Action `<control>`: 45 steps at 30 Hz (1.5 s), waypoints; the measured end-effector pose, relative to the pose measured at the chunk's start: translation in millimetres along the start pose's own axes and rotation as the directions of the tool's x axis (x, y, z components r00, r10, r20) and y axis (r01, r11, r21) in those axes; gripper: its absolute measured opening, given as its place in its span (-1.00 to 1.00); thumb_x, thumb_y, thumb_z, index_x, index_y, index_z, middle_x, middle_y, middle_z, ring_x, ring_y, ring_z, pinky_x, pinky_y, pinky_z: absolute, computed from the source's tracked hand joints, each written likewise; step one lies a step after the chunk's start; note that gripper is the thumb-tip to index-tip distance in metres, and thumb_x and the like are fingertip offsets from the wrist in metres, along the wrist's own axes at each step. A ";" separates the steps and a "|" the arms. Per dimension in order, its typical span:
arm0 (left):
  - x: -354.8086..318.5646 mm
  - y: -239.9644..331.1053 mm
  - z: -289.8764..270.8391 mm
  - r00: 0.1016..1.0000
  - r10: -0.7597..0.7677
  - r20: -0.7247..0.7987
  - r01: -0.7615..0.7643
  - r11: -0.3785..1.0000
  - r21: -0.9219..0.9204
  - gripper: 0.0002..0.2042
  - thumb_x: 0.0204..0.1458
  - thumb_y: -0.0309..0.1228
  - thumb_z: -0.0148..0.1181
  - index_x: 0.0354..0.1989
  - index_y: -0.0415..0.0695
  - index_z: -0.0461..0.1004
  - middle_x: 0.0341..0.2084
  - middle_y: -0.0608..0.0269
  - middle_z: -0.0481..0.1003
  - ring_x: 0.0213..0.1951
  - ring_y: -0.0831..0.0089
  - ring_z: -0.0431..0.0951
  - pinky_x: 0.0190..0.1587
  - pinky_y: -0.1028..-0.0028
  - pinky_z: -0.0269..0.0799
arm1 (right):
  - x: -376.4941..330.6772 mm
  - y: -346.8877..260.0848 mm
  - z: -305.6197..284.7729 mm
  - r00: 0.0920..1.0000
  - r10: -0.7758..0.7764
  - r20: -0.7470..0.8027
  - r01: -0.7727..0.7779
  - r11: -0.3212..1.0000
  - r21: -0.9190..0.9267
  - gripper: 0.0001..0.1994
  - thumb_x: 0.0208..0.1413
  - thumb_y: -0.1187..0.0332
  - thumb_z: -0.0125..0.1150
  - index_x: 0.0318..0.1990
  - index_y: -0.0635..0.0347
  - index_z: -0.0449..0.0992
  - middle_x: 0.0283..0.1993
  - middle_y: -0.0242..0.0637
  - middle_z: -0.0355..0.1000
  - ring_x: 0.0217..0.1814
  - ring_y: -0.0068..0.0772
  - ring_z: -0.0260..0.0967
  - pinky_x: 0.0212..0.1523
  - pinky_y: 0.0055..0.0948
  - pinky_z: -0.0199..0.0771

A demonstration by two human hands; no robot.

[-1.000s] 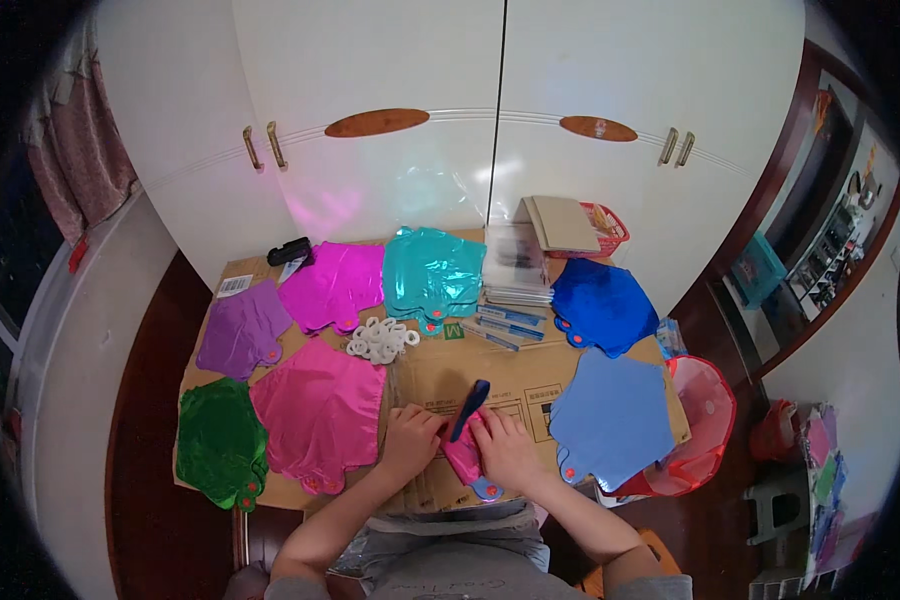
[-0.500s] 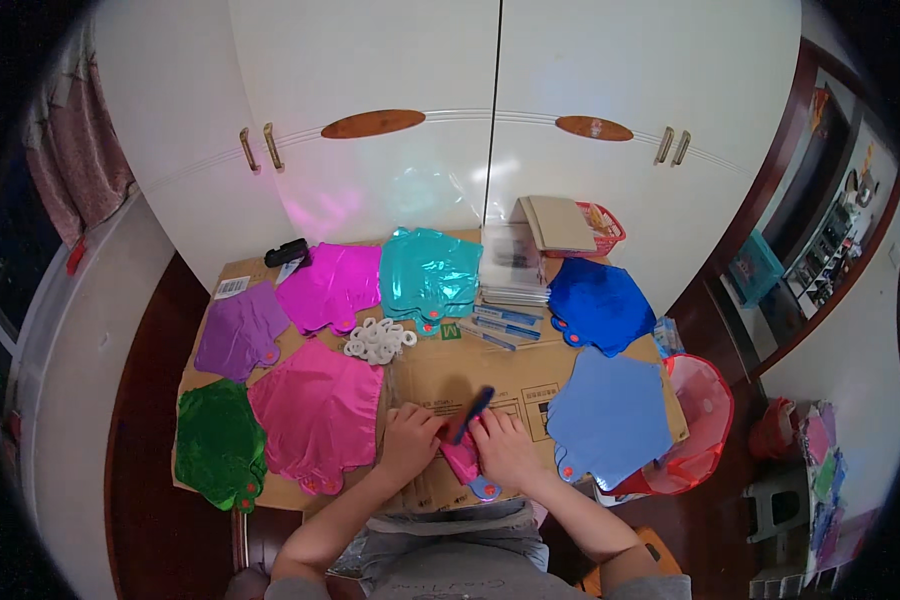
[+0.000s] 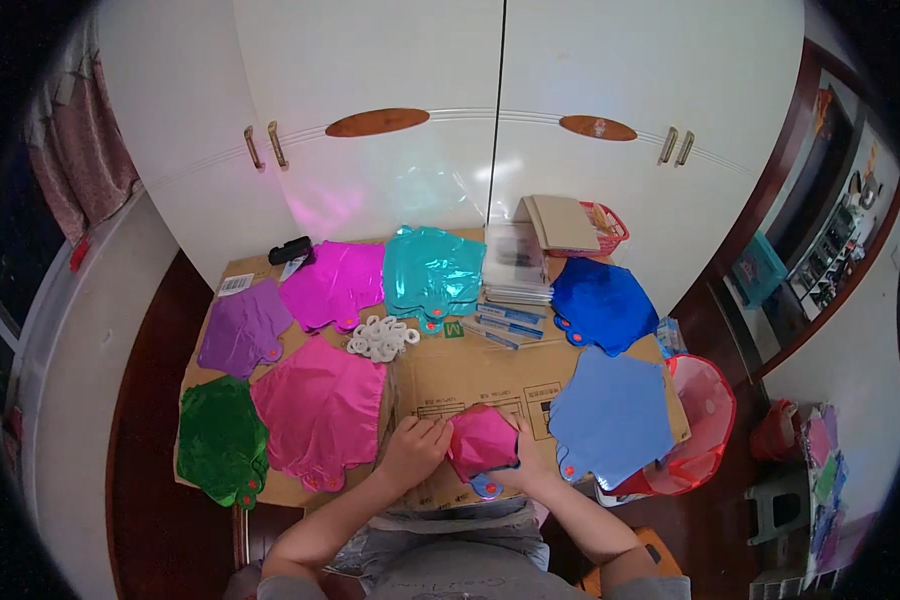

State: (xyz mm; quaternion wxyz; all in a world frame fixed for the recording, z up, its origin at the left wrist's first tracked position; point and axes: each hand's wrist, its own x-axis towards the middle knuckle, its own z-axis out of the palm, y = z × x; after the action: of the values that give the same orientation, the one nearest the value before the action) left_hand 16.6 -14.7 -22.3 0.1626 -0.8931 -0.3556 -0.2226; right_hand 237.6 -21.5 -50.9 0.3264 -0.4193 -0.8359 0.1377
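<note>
Between my hands is a folded pink foil piece (image 3: pixel 484 440), its shiny pink face up and a narrow dark edge along its lower right. A light blue tab (image 3: pixel 485 488) with a red spot sticks out below it. My left hand (image 3: pixel 415 447) pinches the left edge of the piece with its fingers pressed together. My right hand (image 3: pixel 532 465) grips the right side, its fingers partly hidden behind the foil. Just left of my left hand lies a larger flat pink foil stack (image 3: pixel 320 415); to the right lies a light blue foil stack (image 3: pixel 612 418).
Cardboard (image 3: pixel 440 375) covers the table. On it lie a green stack (image 3: pixel 222 435), a purple one (image 3: pixel 243 328), a magenta one (image 3: pixel 338 285), a teal one (image 3: pixel 433 275), a dark blue one (image 3: pixel 605 303), white rings (image 3: pixel 382 338) and blue-white packets (image 3: pixel 510 322). A red basket (image 3: pixel 705 415) stands at the right edge.
The foil between my hands, seen earlier as a narrow blurred strip with a dark blue end, now shows a broad pink face. My right hand has shifted right to its side.
</note>
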 end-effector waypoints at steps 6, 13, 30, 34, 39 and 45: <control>-1.6 1.8 -8.5 0.997 0.057 0.048 -0.059 0.998 0.039 -0.71 -0.12 -0.42 0.07 -0.20 -0.23 0.52 -0.22 0.15 0.55 -0.12 0.39 0.50 -0.14 0.36 0.33 | -7.9 5.1 -3.6 0.998 0.068 0.004 -0.068 0.995 0.072 -0.23 -0.34 0.18 0.33 0.16 0.21 0.25 0.18 -0.06 0.18 0.14 0.05 0.13 0.16 -0.12 0.14; -10.5 3.3 -5.7 0.983 0.079 0.166 -0.092 0.993 0.075 -0.67 -0.06 -0.40 0.02 -0.11 -0.25 0.49 -0.13 0.06 0.52 0.02 0.31 0.46 0.07 0.29 0.28 | -6.4 14.5 -5.3 0.982 0.136 0.132 -0.124 0.988 -0.093 -0.34 -0.17 0.18 0.24 0.18 0.12 0.26 0.17 -0.09 0.21 0.17 -0.01 0.16 0.15 -0.17 0.18; -17.9 -4.4 -7.9 0.985 0.055 0.163 -0.041 0.995 -0.088 -0.65 -0.06 -0.39 0.01 -0.07 -0.21 0.47 -0.04 0.09 0.48 0.09 0.33 0.41 0.14 0.28 0.22 | 50.6 38.3 -19.2 0.897 -0.397 0.193 0.432 0.880 -0.197 -0.66 -0.07 0.34 0.06 -0.08 0.04 0.56 0.00 -0.40 0.48 0.05 -0.40 0.39 0.06 -0.42 0.36; -18.5 -3.9 -9.1 0.977 0.045 0.206 -0.026 0.996 -0.090 -0.60 -0.12 -0.37 0.11 -0.04 -0.19 0.46 0.00 0.11 0.46 0.11 0.32 0.40 0.17 0.23 0.17 | 48.6 40.1 -17.3 0.894 -0.399 0.203 0.437 0.876 -0.203 -0.65 -0.05 0.35 0.05 -0.07 0.06 0.55 0.03 -0.40 0.47 0.07 -0.41 0.39 0.06 -0.41 0.35; -19.8 -3.2 -8.9 0.983 0.031 0.183 0.000 0.987 -0.163 -0.54 -0.19 -0.31 0.17 -0.06 -0.24 0.46 -0.01 0.06 0.45 0.14 0.27 0.36 0.17 0.18 0.16 | 45.4 35.0 -26.7 0.858 -0.429 0.282 0.491 0.845 -0.210 -0.61 -0.02 0.36 0.01 0.02 0.09 0.49 0.15 -0.37 0.38 0.21 -0.39 0.28 0.18 -0.36 0.26; -21.2 -3.0 -16.7 0.973 0.062 0.221 -0.026 0.986 -0.165 -0.55 -0.11 -0.27 0.14 -0.03 -0.26 0.43 0.02 0.02 0.43 0.17 0.25 0.33 0.20 0.14 0.12 | 33.8 24.5 -32.3 0.778 -0.476 0.410 0.564 0.816 -0.122 -0.55 0.01 0.36 -0.03 0.12 0.11 0.38 0.25 -0.33 0.28 0.33 -0.35 0.16 0.35 -0.31 0.08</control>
State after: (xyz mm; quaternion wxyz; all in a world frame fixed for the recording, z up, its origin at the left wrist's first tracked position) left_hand -4.0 -32.0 -18.6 0.0534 -0.9304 -0.3326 -0.1445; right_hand 259.2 18.9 -24.4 0.1400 -0.1734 -0.9747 0.0145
